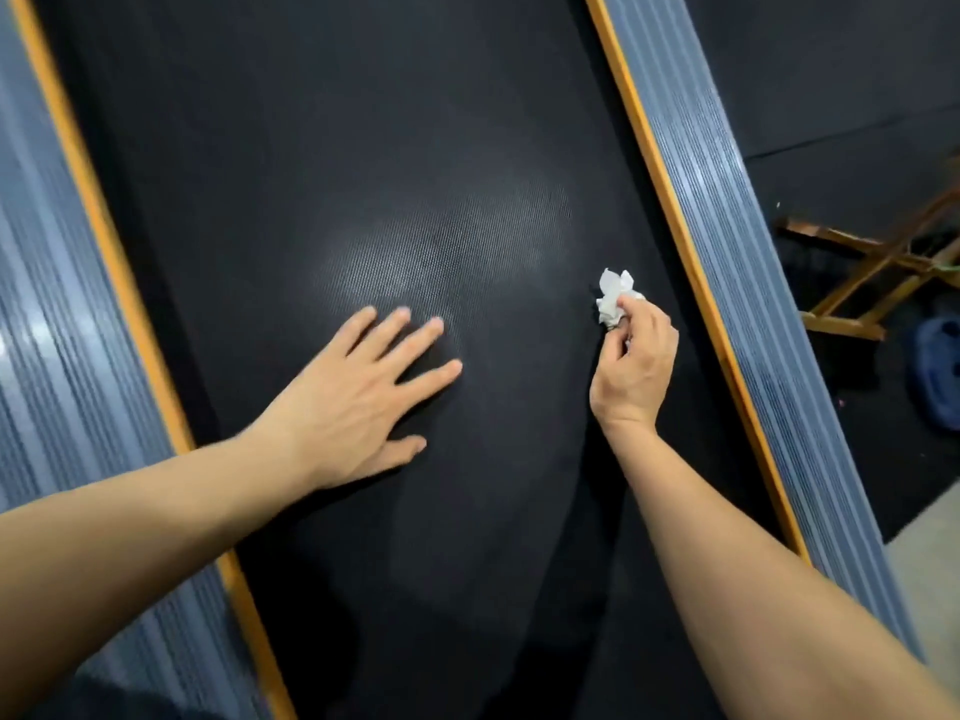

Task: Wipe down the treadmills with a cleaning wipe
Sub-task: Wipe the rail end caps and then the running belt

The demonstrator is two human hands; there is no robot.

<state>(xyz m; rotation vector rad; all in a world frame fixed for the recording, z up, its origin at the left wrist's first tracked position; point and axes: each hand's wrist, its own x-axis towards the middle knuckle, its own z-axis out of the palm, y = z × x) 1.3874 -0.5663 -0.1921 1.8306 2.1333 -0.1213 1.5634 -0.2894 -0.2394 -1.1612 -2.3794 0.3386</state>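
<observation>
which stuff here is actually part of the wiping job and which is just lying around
Part of the job:
- crumpled white wipe, pinched in the right hand
- black treadmill belt, with the left hand resting flat on it
- grey ribbed side rails with orange edging

Just lying about:
- wooden frame on the floor at right
- blue object beside it, too blurred to identify

The left hand (pixel 358 392) lies flat on the black treadmill belt (pixel 322 148), fingers (pixel 431 327) spread and straight. The right hand (pixel 636 363) pinches a crumpled white wipe (pixel 613 298) close to the belt's right edge, beside the orange trim (pixel 670 210) and ribbed grey side rail (pixel 727 241). A wooden frame (pixel 872 272) stands on the dark floor (pixel 831 85) beyond.
</observation>
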